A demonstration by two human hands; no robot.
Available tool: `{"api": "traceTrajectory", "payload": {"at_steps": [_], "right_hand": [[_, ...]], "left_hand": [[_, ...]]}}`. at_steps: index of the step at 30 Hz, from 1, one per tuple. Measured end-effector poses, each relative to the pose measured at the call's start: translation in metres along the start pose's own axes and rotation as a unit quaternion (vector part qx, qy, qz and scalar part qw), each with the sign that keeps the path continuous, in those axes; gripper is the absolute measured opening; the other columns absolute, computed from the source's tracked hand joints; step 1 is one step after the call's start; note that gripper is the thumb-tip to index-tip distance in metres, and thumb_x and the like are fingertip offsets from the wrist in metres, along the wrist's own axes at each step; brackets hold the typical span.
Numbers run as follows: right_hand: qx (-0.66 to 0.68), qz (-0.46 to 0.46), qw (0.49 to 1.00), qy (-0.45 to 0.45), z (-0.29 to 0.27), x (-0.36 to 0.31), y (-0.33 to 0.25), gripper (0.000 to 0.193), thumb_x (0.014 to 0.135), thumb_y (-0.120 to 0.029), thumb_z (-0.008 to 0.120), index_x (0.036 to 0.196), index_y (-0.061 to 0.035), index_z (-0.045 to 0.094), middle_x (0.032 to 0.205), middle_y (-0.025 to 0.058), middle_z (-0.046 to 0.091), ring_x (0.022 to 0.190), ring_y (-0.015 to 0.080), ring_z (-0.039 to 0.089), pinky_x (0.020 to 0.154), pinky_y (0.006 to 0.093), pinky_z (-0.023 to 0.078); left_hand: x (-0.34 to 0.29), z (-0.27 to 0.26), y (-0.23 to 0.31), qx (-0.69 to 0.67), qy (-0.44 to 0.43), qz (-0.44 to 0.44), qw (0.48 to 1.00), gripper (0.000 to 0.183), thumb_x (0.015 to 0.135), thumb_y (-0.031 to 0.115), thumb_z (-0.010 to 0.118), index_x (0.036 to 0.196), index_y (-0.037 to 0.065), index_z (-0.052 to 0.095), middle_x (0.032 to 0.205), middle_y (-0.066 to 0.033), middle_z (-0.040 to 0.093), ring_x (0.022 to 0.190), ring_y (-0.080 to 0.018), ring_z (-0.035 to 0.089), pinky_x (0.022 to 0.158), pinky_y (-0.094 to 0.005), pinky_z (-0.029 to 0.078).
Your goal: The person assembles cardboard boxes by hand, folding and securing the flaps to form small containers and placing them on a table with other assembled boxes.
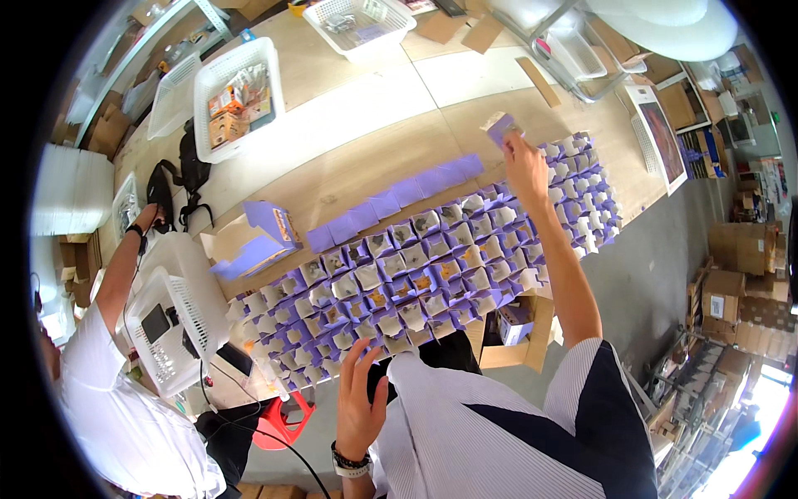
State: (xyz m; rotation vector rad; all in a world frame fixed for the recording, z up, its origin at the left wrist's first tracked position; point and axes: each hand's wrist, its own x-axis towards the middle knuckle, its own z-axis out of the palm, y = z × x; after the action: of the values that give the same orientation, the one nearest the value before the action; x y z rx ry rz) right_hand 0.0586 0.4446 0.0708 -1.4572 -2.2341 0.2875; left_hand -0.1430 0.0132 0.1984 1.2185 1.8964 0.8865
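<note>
My right hand (525, 170) reaches over the table and grips a small purple box (500, 129) by its near edge, with a pale flap at its far end. Below it spreads a wide block of small open purple boxes (399, 287) in close rows, their pale flaps standing up. Some of them hold orange or grey contents too small to make out. Just behind the block lies a row of closed purple boxes (382, 204). My left hand (359, 407) hovers at the block's near edge, fingers spread and holding nothing.
A larger purple display box (262, 237) stands at left. White baskets (274, 125) sit farther back. A co-worker in white (125, 399) is at the left beside another basket (195, 358). An open carton (536, 337) is below the table edge; a red stool (287, 422) stands below.
</note>
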Motion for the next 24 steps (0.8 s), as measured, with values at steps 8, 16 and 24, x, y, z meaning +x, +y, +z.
{"api": "traceTrajectory", "payload": {"at_steps": [8, 16, 24], "right_hand": [[0.186, -0.355, 0.912, -0.084, -0.123, -0.128, -0.202, 0.026, 0.076, 0.003, 0.073, 0.100, -0.0049, 0.072, 0.098, 0.0088, 0.074, 0.085, 0.0280, 0.073, 0.072, 0.0366, 0.062], [0.227, -0.414, 0.877, -0.086, -0.162, -0.223, -0.302, 0.027, 0.073, -0.008, 0.076, 0.099, -0.0081, 0.070, 0.112, 0.0021, 0.072, 0.098, 0.0211, 0.072, 0.078, 0.0335, 0.061], [0.259, -0.347, 0.896, -0.099, -0.173, -0.260, -0.355, 0.039, 0.074, -0.016, 0.089, 0.110, -0.0096, 0.075, 0.116, 0.0005, 0.071, 0.107, 0.0276, 0.064, 0.080, 0.0377, 0.059]], "left_hand": [[0.005, -0.038, 0.004, -0.296, 0.066, -0.051, 0.952, 0.052, 0.106, 0.009, 0.056, 0.156, 0.005, 0.041, 0.159, -0.0109, 0.041, 0.146, -0.0270, 0.043, 0.110, -0.0393, 0.047], [-0.025, -0.093, 0.001, -0.399, 0.032, -0.015, 0.916, 0.049, 0.104, 0.015, 0.060, 0.148, 0.002, 0.044, 0.150, -0.0114, 0.050, 0.140, -0.0208, 0.044, 0.114, -0.0350, 0.037], [-0.067, -0.117, -0.013, -0.432, -0.028, 0.060, 0.900, 0.050, 0.100, 0.013, 0.065, 0.145, 0.006, 0.045, 0.155, -0.0123, 0.041, 0.143, -0.0230, 0.042, 0.117, -0.0394, 0.034]]}}
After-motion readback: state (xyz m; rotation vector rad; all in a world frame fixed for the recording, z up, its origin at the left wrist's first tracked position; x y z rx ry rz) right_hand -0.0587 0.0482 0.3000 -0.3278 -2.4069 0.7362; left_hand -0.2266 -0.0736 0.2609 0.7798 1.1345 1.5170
